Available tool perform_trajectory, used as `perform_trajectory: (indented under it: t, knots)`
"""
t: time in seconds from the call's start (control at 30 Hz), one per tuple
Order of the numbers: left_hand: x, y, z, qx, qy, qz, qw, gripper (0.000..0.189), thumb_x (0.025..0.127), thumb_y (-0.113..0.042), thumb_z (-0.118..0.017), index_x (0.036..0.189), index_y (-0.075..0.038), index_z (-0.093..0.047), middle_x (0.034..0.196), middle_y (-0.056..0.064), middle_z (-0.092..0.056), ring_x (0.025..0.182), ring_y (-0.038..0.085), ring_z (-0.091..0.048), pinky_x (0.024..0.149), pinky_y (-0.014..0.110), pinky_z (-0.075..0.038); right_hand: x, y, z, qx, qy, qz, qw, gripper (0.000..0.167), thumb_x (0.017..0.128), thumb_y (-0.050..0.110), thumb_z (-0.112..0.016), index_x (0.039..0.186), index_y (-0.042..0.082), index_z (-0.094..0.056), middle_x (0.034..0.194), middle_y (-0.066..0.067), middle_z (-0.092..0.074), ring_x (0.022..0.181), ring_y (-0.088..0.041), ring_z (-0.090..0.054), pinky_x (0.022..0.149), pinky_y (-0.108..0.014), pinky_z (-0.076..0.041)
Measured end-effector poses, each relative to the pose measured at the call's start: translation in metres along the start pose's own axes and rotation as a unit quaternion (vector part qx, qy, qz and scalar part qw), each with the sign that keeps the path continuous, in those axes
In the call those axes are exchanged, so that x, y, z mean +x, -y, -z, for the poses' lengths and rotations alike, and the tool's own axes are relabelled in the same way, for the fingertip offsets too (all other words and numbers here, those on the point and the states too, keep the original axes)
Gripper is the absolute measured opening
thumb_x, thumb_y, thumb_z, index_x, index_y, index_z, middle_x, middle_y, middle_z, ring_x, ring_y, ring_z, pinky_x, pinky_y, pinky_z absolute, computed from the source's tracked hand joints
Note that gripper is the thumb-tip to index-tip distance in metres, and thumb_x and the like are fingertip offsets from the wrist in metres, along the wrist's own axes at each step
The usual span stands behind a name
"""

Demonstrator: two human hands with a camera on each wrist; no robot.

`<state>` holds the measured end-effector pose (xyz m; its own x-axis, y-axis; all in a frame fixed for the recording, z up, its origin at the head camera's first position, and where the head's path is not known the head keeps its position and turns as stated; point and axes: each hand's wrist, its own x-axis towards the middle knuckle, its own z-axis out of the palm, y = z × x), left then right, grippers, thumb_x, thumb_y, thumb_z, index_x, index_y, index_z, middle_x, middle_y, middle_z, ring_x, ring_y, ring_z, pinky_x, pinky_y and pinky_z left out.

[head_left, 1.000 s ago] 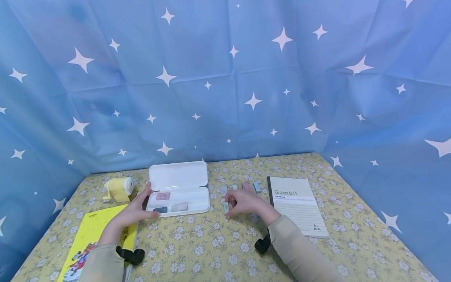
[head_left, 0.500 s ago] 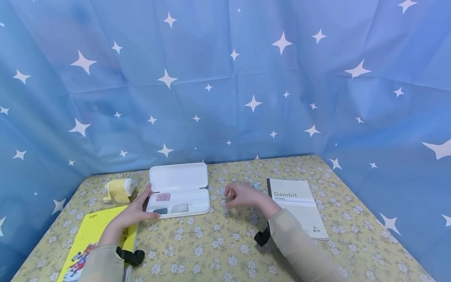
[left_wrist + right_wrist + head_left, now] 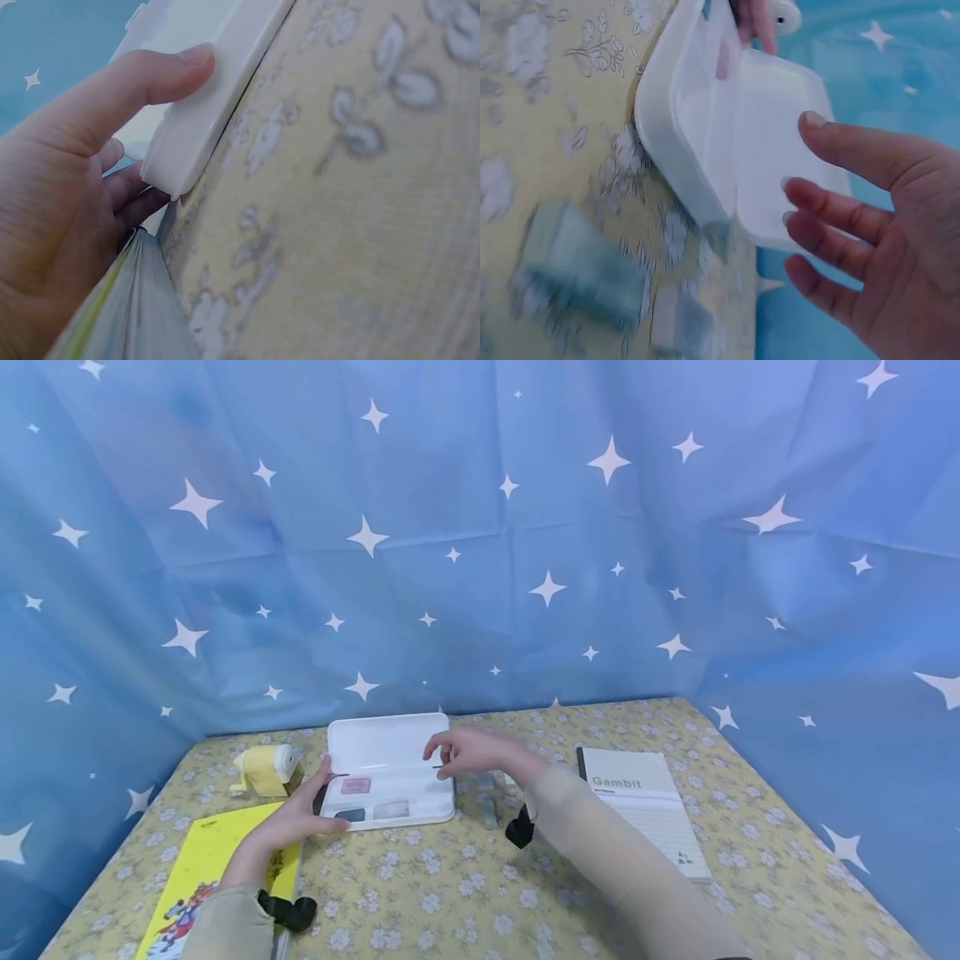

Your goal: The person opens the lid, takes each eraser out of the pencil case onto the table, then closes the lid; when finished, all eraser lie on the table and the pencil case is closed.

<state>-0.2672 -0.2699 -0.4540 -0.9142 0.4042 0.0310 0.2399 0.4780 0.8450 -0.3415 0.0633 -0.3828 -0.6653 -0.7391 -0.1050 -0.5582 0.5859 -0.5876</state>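
Note:
A white pencil case (image 3: 431, 810) lies with its lid (image 3: 382, 742) raised. Inside are a pink eraser (image 3: 356, 786), a dark eraser (image 3: 350, 815) and a whitish one (image 3: 392, 809). My left hand (image 3: 300, 814) holds the case's left end, its thumb (image 3: 176, 75) on the front wall and its fingers round behind the corner. Over the right end hovers my right hand (image 3: 476, 752), fingers loosely bent and nothing between them. In the right wrist view, a pale green eraser (image 3: 581, 266) and a whitish-blue one (image 3: 681, 322) lie on the cloth beside the case.
A yellow pencil sharpener (image 3: 264, 770) stands behind a yellow book (image 3: 217, 860) on the left. To the right lies a Gambit notebook (image 3: 645, 810), partly under the right forearm. A starry blue curtain (image 3: 480, 610) backs the flowered tablecloth (image 3: 435, 893).
My right hand has lifted from the erasers on the cloth and moved left over the case's right end, with no eraser in it. My left hand keeps its hold on the case.

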Motion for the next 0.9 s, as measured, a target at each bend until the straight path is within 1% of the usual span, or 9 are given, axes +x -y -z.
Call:
perform_trajectory:
  t: [0.07, 0.17, 0.23, 0.33, 0.47, 0.63, 0.73, 0.83, 0.9]
  knots:
    - [0.0, 0.0, -0.001, 0.003, 0.0, 0.005, 1.0, 0.115, 0.083, -0.02, -0.078, 0.154, -0.008, 0.011, 0.152, 0.025, -0.024, 0.133, 0.041, -0.034, 0.094, 0.026, -0.039, 0.013, 0.004, -0.003, -0.002, 0.008, 0.005, 1.0, 0.033, 0.093, 0.017, -0.067, 0.125, 0.017, -0.063, 0.091, 0.004, -0.06, 0.073, -0.014, -0.056, 0.063, -0.03, -0.045]
    - [0.001, -0.001, -0.001, 0.006, -0.004, 0.013, 0.9999, 0.116, 0.081, -0.022, -0.079, 0.154, -0.008, 0.01, 0.154, 0.024, -0.021, 0.135, 0.04, -0.032, 0.099, 0.037, -0.037, 0.03, 0.012, -0.008, -0.019, 0.009, 0.016, 0.9997, 0.034, 0.092, 0.016, -0.068, 0.125, 0.018, -0.063, 0.094, 0.004, -0.06, 0.079, -0.013, -0.057, 0.067, -0.029, -0.046]
    - [0.002, -0.002, -0.001, 0.01, -0.009, 0.018, 0.9998, 0.117, 0.081, -0.022, -0.08, 0.155, -0.008, 0.01, 0.155, 0.024, -0.02, 0.136, 0.04, -0.031, 0.101, 0.045, -0.034, 0.041, 0.017, -0.011, -0.029, 0.01, 0.025, 0.9992, 0.034, 0.092, 0.015, -0.068, 0.125, 0.017, -0.063, 0.096, 0.002, -0.06, 0.083, -0.013, -0.056, 0.07, -0.029, -0.046]
    - [0.002, -0.002, -0.001, 0.005, -0.011, 0.022, 0.9997, 0.118, 0.08, -0.022, -0.081, 0.155, -0.009, 0.01, 0.155, 0.024, -0.019, 0.136, 0.04, -0.03, 0.102, 0.053, -0.031, 0.055, 0.026, -0.018, -0.05, 0.009, 0.037, 0.998, 0.033, 0.091, 0.014, -0.069, 0.123, 0.016, -0.065, 0.097, 0.0, -0.06, 0.082, -0.011, -0.055, 0.073, -0.027, -0.045]
    - [0.001, -0.002, -0.001, 0.009, -0.015, 0.03, 0.9994, 0.119, 0.079, -0.023, -0.081, 0.155, -0.009, 0.009, 0.156, 0.024, -0.019, 0.138, 0.04, -0.027, 0.104, 0.057, -0.027, 0.072, 0.036, -0.029, -0.078, 0.014, 0.054, 0.9954, 0.032, 0.09, 0.013, -0.071, 0.121, 0.014, -0.066, 0.093, 0.001, -0.059, 0.08, -0.011, -0.051, 0.073, -0.024, -0.043]
    - [0.001, 0.0, 0.0, 0.035, -0.016, 0.034, 0.9987, 0.117, 0.08, -0.028, -0.08, 0.156, -0.011, 0.008, 0.156, 0.026, -0.018, 0.141, 0.042, -0.018, 0.106, 0.062, -0.021, 0.086, 0.041, -0.041, -0.101, 0.026, 0.061, 0.9927, 0.037, 0.09, 0.014, -0.071, 0.126, 0.017, -0.065, 0.091, 0.003, -0.058, 0.078, -0.009, -0.049, 0.071, -0.022, -0.042]
    - [0.002, 0.001, 0.001, 0.038, -0.015, 0.034, 0.9986, 0.116, 0.081, -0.029, -0.079, 0.156, -0.013, 0.008, 0.156, 0.027, -0.014, 0.142, 0.043, -0.014, 0.106, 0.064, -0.018, 0.092, 0.045, -0.045, -0.115, 0.033, 0.07, 0.9904, 0.041, 0.089, 0.015, -0.071, 0.129, 0.018, -0.063, 0.095, 0.004, -0.06, 0.079, -0.008, -0.05, 0.071, -0.022, -0.041]
    - [0.002, 0.002, 0.001, 0.027, -0.011, 0.028, 0.9992, 0.115, 0.082, -0.027, -0.079, 0.156, -0.013, 0.008, 0.157, 0.027, -0.011, 0.143, 0.043, -0.012, 0.106, 0.064, -0.017, 0.097, 0.051, -0.046, -0.138, 0.039, 0.076, 0.9868, 0.042, 0.089, 0.016, -0.071, 0.131, 0.02, -0.063, 0.103, 0.004, -0.062, 0.084, -0.008, -0.051, 0.074, -0.022, -0.042]
    - [0.001, 0.003, 0.001, 0.024, -0.009, 0.024, 0.9994, 0.115, 0.082, -0.027, -0.078, 0.156, -0.013, 0.009, 0.157, 0.027, -0.011, 0.143, 0.043, -0.012, 0.106, 0.064, -0.018, 0.099, 0.054, -0.047, -0.153, 0.04, 0.075, 0.9846, 0.042, 0.089, 0.017, -0.072, 0.13, 0.022, -0.063, 0.105, 0.004, -0.062, 0.087, -0.007, -0.053, 0.076, -0.022, -0.043]
